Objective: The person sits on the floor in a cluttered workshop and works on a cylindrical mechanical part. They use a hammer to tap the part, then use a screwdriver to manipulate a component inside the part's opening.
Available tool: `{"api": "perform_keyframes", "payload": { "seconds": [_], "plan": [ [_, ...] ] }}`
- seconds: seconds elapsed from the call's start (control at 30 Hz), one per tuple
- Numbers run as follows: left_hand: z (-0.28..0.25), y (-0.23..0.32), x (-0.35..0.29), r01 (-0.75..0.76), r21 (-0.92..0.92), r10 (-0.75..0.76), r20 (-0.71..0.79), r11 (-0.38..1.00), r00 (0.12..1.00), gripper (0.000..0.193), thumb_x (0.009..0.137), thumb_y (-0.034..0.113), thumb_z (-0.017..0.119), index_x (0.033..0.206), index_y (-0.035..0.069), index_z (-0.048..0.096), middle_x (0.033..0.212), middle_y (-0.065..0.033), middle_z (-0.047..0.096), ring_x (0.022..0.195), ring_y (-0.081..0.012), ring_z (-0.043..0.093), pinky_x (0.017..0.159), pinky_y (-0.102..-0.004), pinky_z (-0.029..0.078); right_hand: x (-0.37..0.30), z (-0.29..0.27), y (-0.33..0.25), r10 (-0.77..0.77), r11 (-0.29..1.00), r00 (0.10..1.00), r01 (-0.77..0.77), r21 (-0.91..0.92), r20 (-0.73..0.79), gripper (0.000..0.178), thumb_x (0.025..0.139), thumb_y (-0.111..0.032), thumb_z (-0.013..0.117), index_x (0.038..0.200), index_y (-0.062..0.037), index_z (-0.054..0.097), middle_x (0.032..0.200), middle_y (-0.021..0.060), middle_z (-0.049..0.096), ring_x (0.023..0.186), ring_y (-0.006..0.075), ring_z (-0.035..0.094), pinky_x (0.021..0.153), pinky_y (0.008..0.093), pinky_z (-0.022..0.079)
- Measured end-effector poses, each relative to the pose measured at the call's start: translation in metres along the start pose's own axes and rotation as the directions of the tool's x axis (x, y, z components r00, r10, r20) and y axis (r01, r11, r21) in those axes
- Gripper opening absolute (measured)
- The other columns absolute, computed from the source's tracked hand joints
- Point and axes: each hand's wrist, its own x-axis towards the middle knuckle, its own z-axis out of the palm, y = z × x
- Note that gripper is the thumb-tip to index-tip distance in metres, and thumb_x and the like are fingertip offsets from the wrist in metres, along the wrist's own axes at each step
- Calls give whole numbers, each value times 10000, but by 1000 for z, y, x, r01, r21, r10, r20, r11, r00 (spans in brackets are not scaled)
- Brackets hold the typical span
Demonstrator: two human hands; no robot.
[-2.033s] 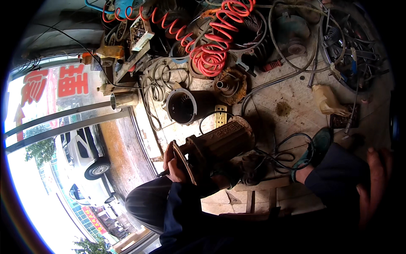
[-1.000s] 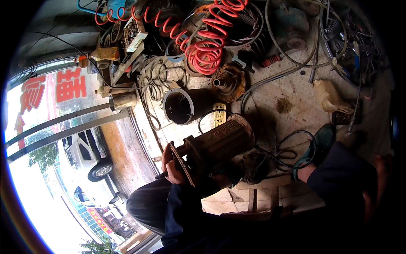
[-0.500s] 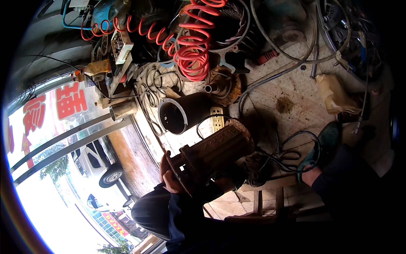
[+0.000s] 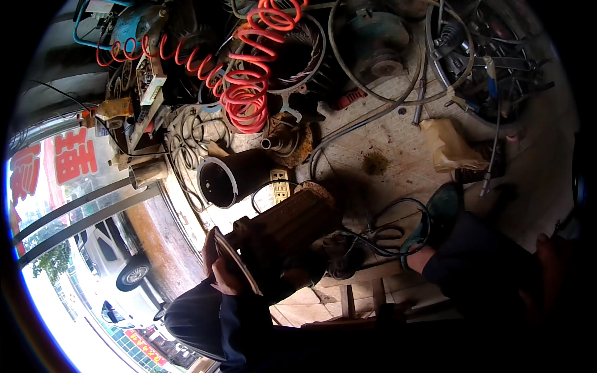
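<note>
- The motor casing [image 4: 292,221] lies on its side, low and near the person's left knee; it is a brown, rusty-looking cylinder, its body dark along the underside.
- At the casing's left end stands a thin flange plate [image 4: 239,261] with a pale, curved edge; shadow hides whether the two are joined.
- The left hand [image 4: 224,273] is closed around that plate's outer edge, fingers bent and pressed against it.
- The right hand [image 4: 548,261] is well to the right of the casing, deep in shadow; I cannot tell how open it is or whether it holds anything.
- Beyond the casing lies a dark hollow cylinder [image 4: 252,171] with a smooth grey rim, its mouth facing left; a yellowish power strip [image 4: 281,186] fits in the narrow gap between.
- Farther beyond the casing are a crusty round part [image 4: 292,140] with a hollow stub and a glossy red coiled hose [image 4: 245,112].
- Right of the casing, a looped black cable [image 4: 398,248] borders a green shoe [image 4: 444,211].
- The widest gap runs from the casing to a crumpled tan bag [image 4: 451,146], over pale, oil-stained floor tiles [image 4: 348,165].
- Left of the casing, a glazed front [image 4: 87,214] lets in daylight.
</note>
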Motion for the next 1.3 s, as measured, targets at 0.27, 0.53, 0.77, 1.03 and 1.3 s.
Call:
{"api": "perform_keyframes", "payload": {
  "seconds": [0.27,0.53,0.77,1.03,1.3],
  "plan": [
    [48,11,-14,-359,328,332,136,874,933,578,825,226,451,1297,-91,550,1261,-254,579,1200,-361,546,1079,-443,387,-13,2,-30,284,958,959,-282,-53,20,565,680,-116,814,1202,-21,618,1062,152,596,1048,342,574,917,445,461],
    [94,53,-40,-515,509,478,213,689,852,544,809,218,491,1295,-16,561,1262,-232,572,1233,-431,473,1091,-494,358,-21,-24,6,198,975,974,-184,128,-107,237,854,-175,727,980,-11,611,867,169,651,831,385,644,740,480,498],
    [82,34,-30,-596,511,578,217,619,786,554,917,391,462,1277,-16,570,1242,-233,584,1204,-424,508,1082,-484,364,-55,17,109,530,602,692,99,792,-490,259,920,-153,686,1031,80,664,748,111,669,682,139,621,649,309,497],
    [83,17,-29,-569,494,529,236,658,815,458,951,326,489,1278,18,581,1220,-200,593,1166,-348,525,1021,-449,406,-125,357,172,941,277,329,-616,738,-78,376,875,-297,728,1039,38,686,947,193,719,870,311,704,796,418,549],
    [83,30,-23,-622,493,586,251,608,771,479,832,170,479,1265,-11,577,1246,-199,589,1206,-351,516,1076,-446,378,-100,437,83,759,43,459,-743,668,461,552,829,-391,745,1160,37,636,1173,240,666,1111,368,633,946,454,492]
  ]
}}
